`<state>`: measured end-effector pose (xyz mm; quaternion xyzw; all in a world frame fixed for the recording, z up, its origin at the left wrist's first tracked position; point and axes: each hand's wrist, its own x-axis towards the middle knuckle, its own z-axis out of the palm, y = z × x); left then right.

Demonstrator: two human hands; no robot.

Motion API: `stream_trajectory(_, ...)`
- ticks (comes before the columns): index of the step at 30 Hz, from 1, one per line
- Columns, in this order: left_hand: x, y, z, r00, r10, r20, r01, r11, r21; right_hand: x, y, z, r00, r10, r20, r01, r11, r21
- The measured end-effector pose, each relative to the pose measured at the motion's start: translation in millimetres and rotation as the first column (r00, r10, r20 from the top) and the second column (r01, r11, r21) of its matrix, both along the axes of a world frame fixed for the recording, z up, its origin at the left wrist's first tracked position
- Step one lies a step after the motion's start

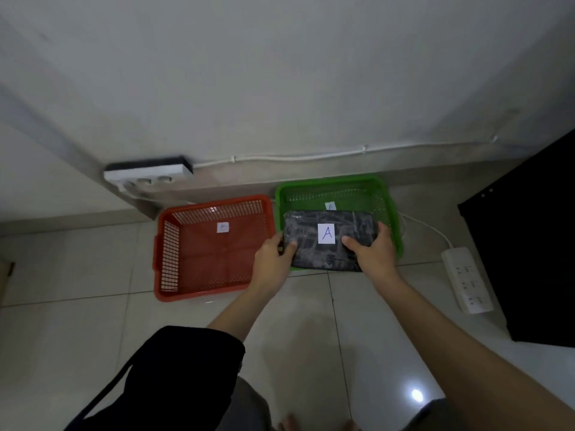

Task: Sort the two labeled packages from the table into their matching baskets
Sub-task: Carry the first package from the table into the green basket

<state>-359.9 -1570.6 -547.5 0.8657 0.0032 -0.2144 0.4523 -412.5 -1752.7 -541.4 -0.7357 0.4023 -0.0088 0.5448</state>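
A black wrapped package (314, 231) with a white label marked "A" is held over the green basket (385, 200). My left hand (272, 262) grips its left edge and my right hand (373, 255) grips its right edge. The green basket has a small white label on its back wall, partly hidden behind the package. To its left stands the red basket (165, 253), holding nothing but a small white label on its floor. The second package is not in view.
Both baskets sit on a tiled floor by the wall. A white power strip (466, 279) lies to the right, its cable running behind the green basket. A black table side (529, 244) stands at far right. A wall socket block (146, 174) is at upper left.
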Motion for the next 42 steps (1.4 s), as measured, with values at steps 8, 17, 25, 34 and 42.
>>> stream_trajectory(8, 26.9, -21.1, -136.6, 0.992, -0.085, 0.091, 0.073, 0.989, 0.128, 15.5, -25.0, -134.0, 0.997, -0.042, 0.064, 0.036, 0.996, 0.083)
stream_trajectory(17, 56.8, -14.1, -215.6, 0.930, -0.117, 0.350, 0.010, 0.956, 0.293, 50.9, -37.8, -199.2, 0.994, -0.040, 0.098, 0.033, 0.997, 0.066)
stream_trajectory(25, 53.8, -20.7, -235.2, 0.928, 0.017, 0.372, -0.084, 0.983, 0.163, 73.2, -41.8, -227.4, 0.997, 0.078, 0.030, -0.077, 0.997, -0.024)
stream_trajectory(34, 63.9, -18.1, -237.9, 0.927, -0.055, 0.370, -0.029, 0.976, 0.217, 87.8, -38.2, -247.2, 0.979, 0.201, -0.043, -0.200, 0.980, 0.011)
stream_trajectory(42, 62.8, -20.0, -237.9, 0.917, -0.042, 0.397, -0.051, 0.974, 0.221, 86.3, -31.5, -246.8, 0.956, 0.269, -0.117, -0.288, 0.938, -0.192)
